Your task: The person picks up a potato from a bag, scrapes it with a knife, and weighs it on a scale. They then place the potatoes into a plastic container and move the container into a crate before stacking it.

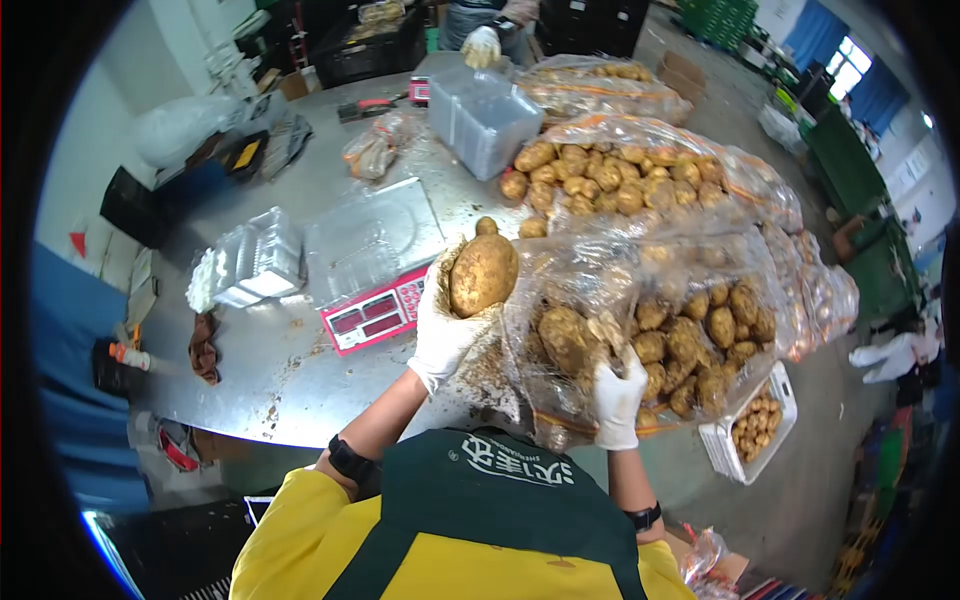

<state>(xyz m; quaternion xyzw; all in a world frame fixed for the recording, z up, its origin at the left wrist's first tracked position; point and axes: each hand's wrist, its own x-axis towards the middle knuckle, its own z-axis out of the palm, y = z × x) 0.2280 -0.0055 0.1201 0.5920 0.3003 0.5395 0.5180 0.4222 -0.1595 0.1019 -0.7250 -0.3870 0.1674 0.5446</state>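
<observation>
My left hand [445,325], in a white glove, is wrapped round a large brown potato [484,276] and holds it up over the table. On the right, my right hand [618,390] reaches into an open clear plastic bag [590,265] of potatoes. Its soiled glove fingers are curled against another large potato [563,338] at the bag's left side. More potatoes [690,345] lie in the bag, right of that hand. Left of my left hand, a red and silver digital scale [375,318] carries a clear plastic tray [350,250].
Stacked clear containers [250,262] stand at left on the metal table [200,385]; a taller stack [485,120] stands at the back. Another open potato bag [640,180] lies behind. A white crate [757,430] of potatoes is below at right. Across the table is a co-worker's gloved hand [482,47].
</observation>
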